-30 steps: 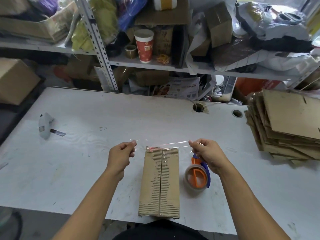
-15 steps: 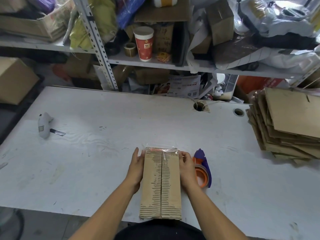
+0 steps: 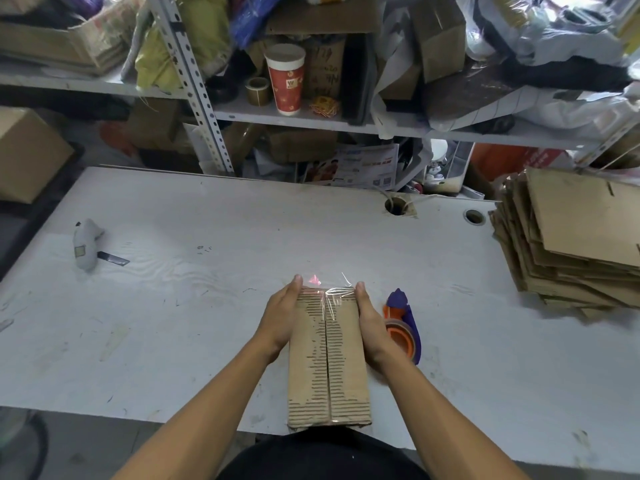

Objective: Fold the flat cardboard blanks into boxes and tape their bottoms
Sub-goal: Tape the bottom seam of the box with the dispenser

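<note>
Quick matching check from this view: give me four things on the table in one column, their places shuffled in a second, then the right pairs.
Things:
1. box
2. tape dispenser
3. stack of blanks
4. knife

Places:
A. far left of the table
B. between the left hand and right hand
C. right edge of the table
D. just right of the right hand

Pairs: 1-B, 2-D, 3-C, 4-A
</note>
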